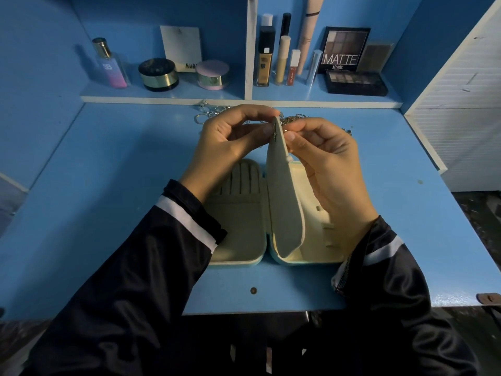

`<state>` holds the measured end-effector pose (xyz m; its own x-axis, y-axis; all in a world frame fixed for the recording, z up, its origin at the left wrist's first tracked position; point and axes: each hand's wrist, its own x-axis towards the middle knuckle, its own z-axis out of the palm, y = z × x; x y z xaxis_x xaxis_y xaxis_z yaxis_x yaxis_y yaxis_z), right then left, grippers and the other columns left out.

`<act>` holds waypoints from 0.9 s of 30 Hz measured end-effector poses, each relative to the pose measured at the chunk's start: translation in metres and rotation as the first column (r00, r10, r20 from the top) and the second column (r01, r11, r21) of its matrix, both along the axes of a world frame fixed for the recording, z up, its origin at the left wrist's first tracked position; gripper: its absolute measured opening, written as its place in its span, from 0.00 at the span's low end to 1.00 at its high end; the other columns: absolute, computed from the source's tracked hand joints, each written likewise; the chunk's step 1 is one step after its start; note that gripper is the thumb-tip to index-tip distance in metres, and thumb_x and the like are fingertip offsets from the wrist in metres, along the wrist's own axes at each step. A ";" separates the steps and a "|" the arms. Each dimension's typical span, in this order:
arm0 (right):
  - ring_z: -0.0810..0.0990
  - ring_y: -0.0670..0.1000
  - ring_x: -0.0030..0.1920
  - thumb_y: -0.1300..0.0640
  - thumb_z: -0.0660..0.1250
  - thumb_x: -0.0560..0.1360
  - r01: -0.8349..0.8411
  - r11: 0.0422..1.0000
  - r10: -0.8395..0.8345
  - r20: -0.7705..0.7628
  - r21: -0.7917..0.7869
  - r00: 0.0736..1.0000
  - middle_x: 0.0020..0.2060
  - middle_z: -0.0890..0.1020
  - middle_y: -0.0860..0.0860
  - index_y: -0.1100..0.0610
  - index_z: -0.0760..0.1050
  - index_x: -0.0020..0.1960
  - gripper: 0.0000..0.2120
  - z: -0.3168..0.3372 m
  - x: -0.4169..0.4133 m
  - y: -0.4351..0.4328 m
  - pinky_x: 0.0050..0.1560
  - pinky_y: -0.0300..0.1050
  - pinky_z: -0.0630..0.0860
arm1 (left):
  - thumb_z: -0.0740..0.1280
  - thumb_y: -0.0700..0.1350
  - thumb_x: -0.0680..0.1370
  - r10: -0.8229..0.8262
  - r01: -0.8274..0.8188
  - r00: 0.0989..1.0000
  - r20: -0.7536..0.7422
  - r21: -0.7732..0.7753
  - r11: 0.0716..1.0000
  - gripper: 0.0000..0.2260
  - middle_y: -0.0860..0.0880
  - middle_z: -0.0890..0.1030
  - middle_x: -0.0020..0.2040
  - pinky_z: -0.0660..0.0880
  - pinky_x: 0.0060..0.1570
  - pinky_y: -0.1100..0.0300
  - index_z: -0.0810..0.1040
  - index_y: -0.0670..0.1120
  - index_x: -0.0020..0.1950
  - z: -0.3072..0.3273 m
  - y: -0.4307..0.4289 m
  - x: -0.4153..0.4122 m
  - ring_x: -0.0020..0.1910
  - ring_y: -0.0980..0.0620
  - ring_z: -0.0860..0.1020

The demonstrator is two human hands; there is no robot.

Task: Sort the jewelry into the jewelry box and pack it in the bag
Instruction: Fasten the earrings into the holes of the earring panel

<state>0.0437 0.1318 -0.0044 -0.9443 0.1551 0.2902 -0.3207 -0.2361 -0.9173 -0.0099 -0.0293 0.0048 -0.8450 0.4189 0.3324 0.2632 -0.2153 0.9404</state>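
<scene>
Box: the jewelry box [238, 221] lies open and flat on the blue desk [108, 185], near the front edge, between the two forearms.
Flap: a cream middle flap [282, 191] stands upright out of the hinge line, and both hands hold its top.
Left hand: the left hand [230, 142] pinches the top of the flap between thumb and fingers, from the left side.
Right hand: the right hand [325, 153] pinches the same top from the right side; a small metal piece [275, 131] hangs there, perhaps an earring, but it is too small to be sure.
Done: the box is opened; I judge that one piece is now being fixed on the flap.
Left: the ring slots [241, 177] in the left half look empty; a pile of chains and rings [211, 112] waits on the desk behind the hands, near the shelf edge; no bag is in view, so the packing is not begun.
Progress: early, in my judgement.
Edges: the shelf [162, 99] with cosmetics runs close behind the pile; a white panel [461, 104] closes the right side.
Room: the desk is open to the left and right of the box, and in front of it there is only a narrow strip before the desk edge.
</scene>
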 end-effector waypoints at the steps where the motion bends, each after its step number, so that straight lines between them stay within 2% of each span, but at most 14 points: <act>1: 0.80 0.55 0.45 0.67 0.68 0.74 0.003 1.000 -0.003 -0.004 0.008 1.000 0.43 0.83 0.56 0.62 0.80 0.48 0.04 0.000 0.000 0.000 0.50 0.46 0.77 | 0.69 0.36 0.76 0.000 0.000 1.000 0.000 0.000 1.000 0.08 0.47 0.83 0.52 0.79 0.53 0.58 0.79 0.44 0.55 0.000 0.000 0.000 0.54 0.49 0.83; 6: 0.80 0.56 0.47 0.67 0.68 0.75 0.036 0.995 -0.032 -0.045 0.094 0.998 0.45 0.83 0.58 0.63 0.79 0.49 0.04 0.002 0.001 -0.001 0.54 0.50 0.77 | 0.69 0.36 0.76 -0.005 0.005 1.000 0.008 0.010 1.000 0.08 0.47 0.83 0.52 0.79 0.54 0.56 0.80 0.44 0.54 0.000 0.000 -0.001 0.55 0.48 0.83; 13: 0.82 0.50 0.46 0.67 0.67 0.76 0.123 0.962 -0.105 -0.088 0.243 0.991 0.44 0.83 0.56 0.64 0.79 0.52 0.06 0.006 0.004 -0.003 0.52 0.43 0.78 | 0.68 0.35 0.77 0.000 0.000 1.000 0.004 0.016 1.000 0.08 0.50 0.84 0.51 0.79 0.53 0.58 0.80 0.43 0.54 -0.001 0.000 -0.001 0.54 0.49 0.83; 20: 0.80 0.46 0.44 0.68 0.67 0.76 0.079 0.975 -0.065 -0.069 0.209 0.995 0.42 0.82 0.51 0.63 0.77 0.50 0.04 0.006 0.002 -0.007 0.49 0.39 0.75 | 0.68 0.33 0.76 0.009 -0.009 1.000 0.001 0.022 1.000 0.09 0.54 0.85 0.48 0.78 0.52 0.60 0.80 0.44 0.53 0.000 0.002 -0.002 0.52 0.52 0.83; 27: 0.80 0.47 0.46 0.68 0.66 0.77 0.055 0.972 -0.039 -0.072 0.230 0.997 0.43 0.81 0.53 0.64 0.75 0.51 0.04 0.007 0.003 -0.005 0.50 0.39 0.76 | 0.70 0.39 0.74 0.012 -0.013 0.999 0.029 0.030 0.999 0.08 0.53 0.85 0.48 0.78 0.52 0.60 0.79 0.45 0.53 0.001 0.000 0.001 0.52 0.51 0.83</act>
<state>0.0462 0.1269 0.0027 -0.9150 0.1201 0.3851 -0.3883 -0.0034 -0.9215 -0.0092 -0.0289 0.0061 -0.8597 0.3982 0.3198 0.2388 -0.2400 0.9409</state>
